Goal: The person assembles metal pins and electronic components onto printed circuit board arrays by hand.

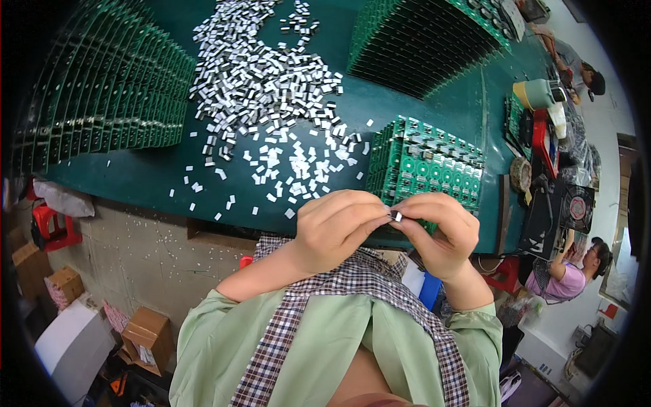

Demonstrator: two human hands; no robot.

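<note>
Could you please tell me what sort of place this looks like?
Probably an electronics workshop, judging by the stack of green circuit boards and the heap of small white parts on the green table.

Left hand: is meeting the right at a small black-and-white component, fingertips touching it.
Right hand: is pinching that component between thumb and forefinger.
Near circuit-board stack: is sitting just beyond the right hand on the green tabletop.
Component pile: is spreading toward the near edge, loose pieces thinning out.
Left circuit-board stack: is standing beside the pile.
Co-worker: is sitting at right, wearing pink.
</note>
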